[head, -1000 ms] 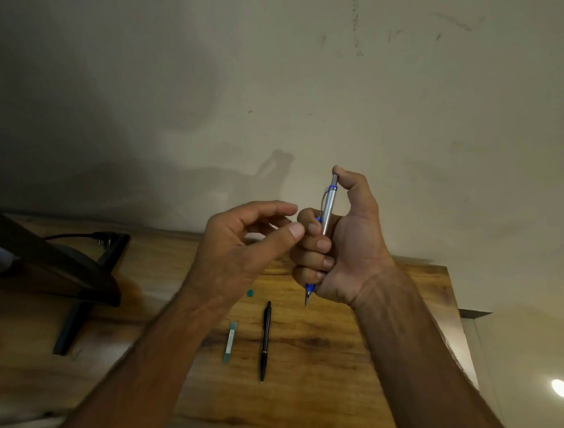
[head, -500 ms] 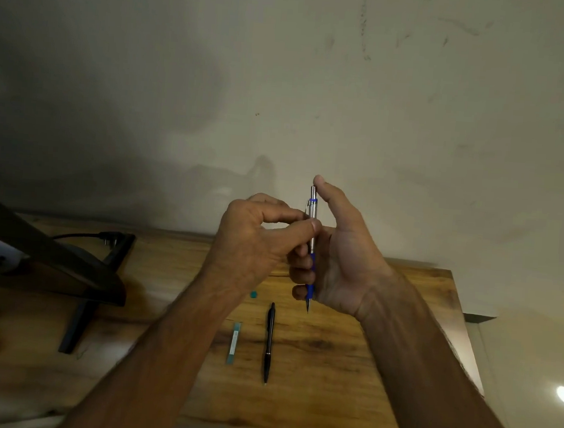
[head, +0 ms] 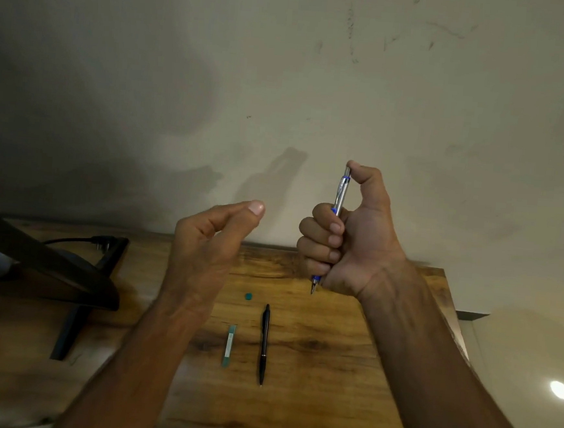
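My right hand is fisted round the upright silver-and-blue mechanical pencil, thumb on its cap, left hand loose and empty, so next, I reckon, press down to feed lead

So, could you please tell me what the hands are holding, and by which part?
The right hand grips the silver-and-blue mechanical pencil by its lower barrel, thumb at its top end. Whether the left hand pinches anything cannot be told.

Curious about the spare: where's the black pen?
In the head view, the black pen lies on the wooden table, just right of the slim green tube.
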